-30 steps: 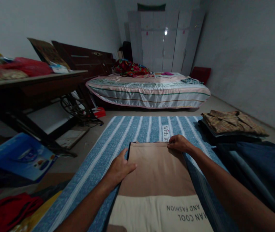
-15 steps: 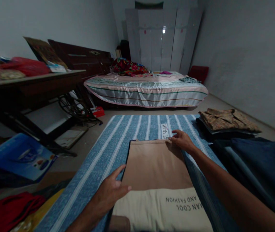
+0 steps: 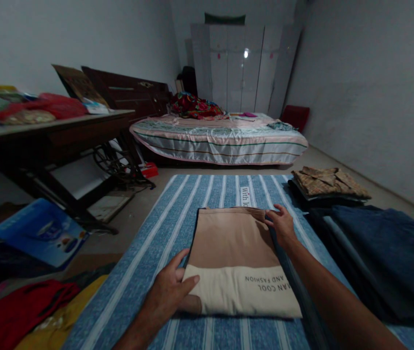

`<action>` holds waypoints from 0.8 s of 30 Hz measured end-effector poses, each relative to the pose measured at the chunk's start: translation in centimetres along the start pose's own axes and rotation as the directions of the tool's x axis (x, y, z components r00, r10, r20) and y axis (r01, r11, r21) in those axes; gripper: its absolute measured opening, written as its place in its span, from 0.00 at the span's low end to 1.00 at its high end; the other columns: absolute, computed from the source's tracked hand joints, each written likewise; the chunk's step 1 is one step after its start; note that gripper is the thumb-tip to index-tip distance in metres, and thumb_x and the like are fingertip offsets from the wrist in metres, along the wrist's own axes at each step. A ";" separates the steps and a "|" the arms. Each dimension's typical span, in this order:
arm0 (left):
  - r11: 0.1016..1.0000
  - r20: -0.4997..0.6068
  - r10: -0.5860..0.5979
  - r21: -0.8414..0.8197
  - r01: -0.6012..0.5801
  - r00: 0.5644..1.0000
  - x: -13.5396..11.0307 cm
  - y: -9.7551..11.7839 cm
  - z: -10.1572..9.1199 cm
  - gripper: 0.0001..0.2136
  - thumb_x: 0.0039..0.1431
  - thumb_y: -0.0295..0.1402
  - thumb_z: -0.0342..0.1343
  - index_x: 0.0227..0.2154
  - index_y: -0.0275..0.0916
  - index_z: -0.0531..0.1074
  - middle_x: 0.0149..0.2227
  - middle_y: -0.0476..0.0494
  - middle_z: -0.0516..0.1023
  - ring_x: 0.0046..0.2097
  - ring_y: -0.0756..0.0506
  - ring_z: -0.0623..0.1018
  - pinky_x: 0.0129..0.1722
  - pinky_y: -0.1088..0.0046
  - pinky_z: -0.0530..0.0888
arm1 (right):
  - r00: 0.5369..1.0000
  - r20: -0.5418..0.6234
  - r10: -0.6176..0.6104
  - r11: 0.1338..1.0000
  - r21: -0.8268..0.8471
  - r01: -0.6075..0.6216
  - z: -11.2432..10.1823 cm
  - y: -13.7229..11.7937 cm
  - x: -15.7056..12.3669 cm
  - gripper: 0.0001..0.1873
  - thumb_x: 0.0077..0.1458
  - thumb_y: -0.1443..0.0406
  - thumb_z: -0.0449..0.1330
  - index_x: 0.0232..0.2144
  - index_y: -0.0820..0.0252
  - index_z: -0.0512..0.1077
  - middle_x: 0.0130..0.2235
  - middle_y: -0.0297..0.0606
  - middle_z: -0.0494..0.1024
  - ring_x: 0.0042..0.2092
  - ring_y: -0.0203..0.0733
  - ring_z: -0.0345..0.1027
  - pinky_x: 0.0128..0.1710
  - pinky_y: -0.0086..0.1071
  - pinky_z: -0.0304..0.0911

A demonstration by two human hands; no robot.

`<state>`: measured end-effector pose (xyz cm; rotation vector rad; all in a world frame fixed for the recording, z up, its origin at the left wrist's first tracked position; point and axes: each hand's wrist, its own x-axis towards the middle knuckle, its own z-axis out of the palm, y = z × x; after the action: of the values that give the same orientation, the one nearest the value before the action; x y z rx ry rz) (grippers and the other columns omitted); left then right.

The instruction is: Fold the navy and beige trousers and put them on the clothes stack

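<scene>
A folded shirt (image 3: 234, 243), brown above a cream band with upside-down dark lettering, lies flat on a blue-and-white striped cloth (image 3: 148, 253). At its left edge is my left hand (image 3: 168, 289), thumb resting on the cream band and forefinger stretched along the side, thumb and finger apart; its other fingers are partly hidden. My right hand (image 3: 282, 223) pinches the shirt's far right corner, where the top edge wrinkles slightly. The shirt's near edge shows whole, with striped cloth in front of it.
To the right are stacked a patterned brown garment (image 3: 329, 182) and folded dark blue trousers (image 3: 385, 248). On the left stand a sewing-machine table (image 3: 64, 127) and a blue box (image 3: 43, 233), with red clothing (image 3: 25, 311) below. A bed (image 3: 221, 143) lies beyond.
The shirt now sits farther from me, its near edge in view. My right hand has closed in on the far right corner, wrinkling it. My left hand stays by the left edge.
</scene>
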<state>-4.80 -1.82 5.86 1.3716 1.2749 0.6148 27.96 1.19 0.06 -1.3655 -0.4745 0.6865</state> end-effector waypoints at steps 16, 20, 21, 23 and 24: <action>0.986 0.047 0.109 0.118 -0.113 0.993 -2.0 -1.0 -0.1 0.35 0.45 0.40 0.59 0.57 0.32 0.58 0.41 0.40 0.79 0.43 0.39 0.78 0.44 0.64 0.74 | 0.995 0.038 0.097 0.994 -0.051 -0.095 -4.3 -0.7 -6.5 0.26 0.32 0.64 0.66 0.38 0.58 0.67 0.29 0.32 0.74 0.31 0.40 0.71 0.27 0.30 0.67; 0.993 0.080 0.077 0.085 -0.084 0.994 -2.9 -0.5 -0.1 0.38 0.43 0.38 0.60 0.59 0.31 0.56 0.41 0.40 0.79 0.42 0.39 0.79 0.43 0.64 0.74 | 0.987 0.045 0.152 0.986 -0.072 -0.148 -6.5 -1.6 -10.1 0.27 0.32 0.60 0.67 0.38 0.59 0.67 0.28 0.34 0.74 0.31 0.43 0.72 0.23 0.30 0.65; 0.993 0.086 0.077 0.078 -0.083 0.993 -3.1 -0.5 -0.1 0.39 0.44 0.38 0.60 0.59 0.30 0.55 0.40 0.39 0.80 0.42 0.39 0.79 0.43 0.65 0.74 | 0.983 0.051 0.174 0.982 -0.079 -0.170 -7.0 -1.7 -11.0 0.27 0.32 0.60 0.68 0.38 0.60 0.68 0.27 0.34 0.74 0.30 0.43 0.72 0.23 0.30 0.64; 0.994 0.089 0.078 0.066 -0.084 0.993 -3.4 -0.6 -0.1 0.40 0.44 0.39 0.59 0.60 0.29 0.53 0.40 0.40 0.80 0.41 0.40 0.79 0.43 0.66 0.74 | 0.974 0.069 0.217 0.973 -0.099 -0.210 -8.0 -1.8 -12.6 0.29 0.31 0.59 0.69 0.39 0.60 0.68 0.26 0.34 0.74 0.28 0.42 0.70 0.22 0.29 0.62; 0.995 0.089 0.077 0.059 -0.083 0.993 -3.5 -0.8 -0.1 0.41 0.45 0.39 0.59 0.61 0.29 0.52 0.39 0.40 0.80 0.41 0.40 0.79 0.43 0.66 0.74 | 0.968 0.082 0.235 0.968 -0.107 -0.226 -8.4 -1.7 -13.3 0.30 0.31 0.59 0.69 0.40 0.60 0.68 0.24 0.33 0.74 0.27 0.41 0.69 0.22 0.29 0.61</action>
<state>-6.17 -5.07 6.21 1.4917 1.1832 0.5679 24.30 -14.10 1.47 -1.4988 -0.4316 0.9326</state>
